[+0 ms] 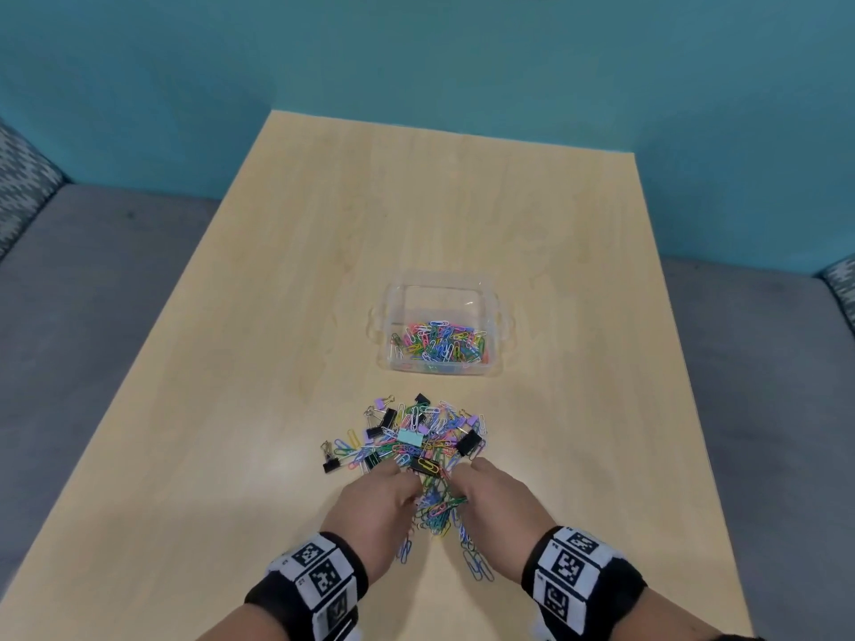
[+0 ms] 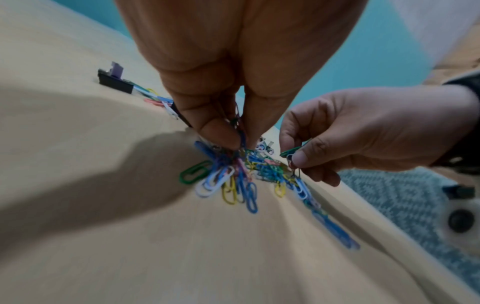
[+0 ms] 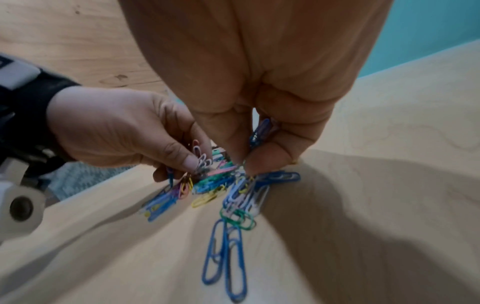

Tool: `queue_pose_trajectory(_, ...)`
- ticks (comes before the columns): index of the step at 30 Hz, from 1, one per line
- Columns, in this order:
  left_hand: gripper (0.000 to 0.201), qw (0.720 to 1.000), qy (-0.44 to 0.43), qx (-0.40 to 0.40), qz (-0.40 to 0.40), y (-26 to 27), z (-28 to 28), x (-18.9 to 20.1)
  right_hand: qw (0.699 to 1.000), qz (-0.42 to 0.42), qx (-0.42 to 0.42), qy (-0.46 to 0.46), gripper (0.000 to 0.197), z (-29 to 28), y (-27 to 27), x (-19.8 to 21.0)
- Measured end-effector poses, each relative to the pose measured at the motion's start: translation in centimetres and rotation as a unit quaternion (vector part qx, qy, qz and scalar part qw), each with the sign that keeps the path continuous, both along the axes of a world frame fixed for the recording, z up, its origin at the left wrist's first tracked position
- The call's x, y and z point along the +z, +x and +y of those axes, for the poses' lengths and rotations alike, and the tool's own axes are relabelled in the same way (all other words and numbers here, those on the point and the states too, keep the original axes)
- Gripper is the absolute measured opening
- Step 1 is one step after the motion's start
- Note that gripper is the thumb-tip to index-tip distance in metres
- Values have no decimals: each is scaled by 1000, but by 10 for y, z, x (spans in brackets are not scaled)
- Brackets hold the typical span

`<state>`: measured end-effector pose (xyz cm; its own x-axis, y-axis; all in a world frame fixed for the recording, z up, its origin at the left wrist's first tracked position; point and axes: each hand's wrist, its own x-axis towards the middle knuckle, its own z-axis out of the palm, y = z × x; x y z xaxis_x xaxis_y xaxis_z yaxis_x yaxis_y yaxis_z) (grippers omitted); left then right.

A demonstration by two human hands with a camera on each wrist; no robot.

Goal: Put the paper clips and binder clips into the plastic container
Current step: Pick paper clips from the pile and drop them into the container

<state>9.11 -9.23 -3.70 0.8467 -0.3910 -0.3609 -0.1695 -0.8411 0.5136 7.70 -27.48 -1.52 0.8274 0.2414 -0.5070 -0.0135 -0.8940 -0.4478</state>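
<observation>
A heap of coloured paper clips and binder clips (image 1: 407,437) lies on the wooden table (image 1: 231,363), in front of a clear plastic container (image 1: 384,316) that holds several paper clips. Both hands are side by side at the heap's near edge. My left hand (image 1: 398,483) (image 2: 241,142) pinches a tangled bunch of paper clips (image 2: 228,179). My right hand (image 1: 462,478) (image 3: 244,162) pinches another bunch (image 3: 244,195), with strands hanging down to the table. A black binder clip (image 1: 425,465) with a yellow clip on it sits between the fingertips.
A grey sofa seat (image 1: 92,293) surrounds the table on both sides, with patterned cushions (image 1: 23,187) at the edges. A teal wall (image 1: 416,62) stands behind. Black binder clips (image 1: 331,464) lie at the heap's left rim.
</observation>
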Motion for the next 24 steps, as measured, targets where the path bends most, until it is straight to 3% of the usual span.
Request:
queue_pose_trajectory(5, 11, 984, -97, 75, 127, 8, 8, 16, 991, 89, -55, 85, 12, -16, 10, 7)
queue_pose_trajectory(8, 11, 940, -200, 147, 235, 19, 11, 31, 963, 180, -113, 166, 12, -21, 22, 21)
queue_pose_trajectory(10, 7, 912, -262, 177, 260, 34, 11, 43, 943, 208, -148, 213, 10, -25, 36, 32)
queue_pose_trajectory(13, 7, 897, -316, 209, 228, 74, 4, 56, 936, 171, -179, 251, 9, -31, 73, 45)
queue_pose_trajectory(19, 14, 925, -282, 235, 96, 161, -22, 52, 954, 27, -222, 199, 13, -29, 158, 46)
queue_pose_trajectory(24, 14, 931, -272, 226, 87, 181, -29, 50, 968, -10, -199, 153, 16, -20, 179, 47)
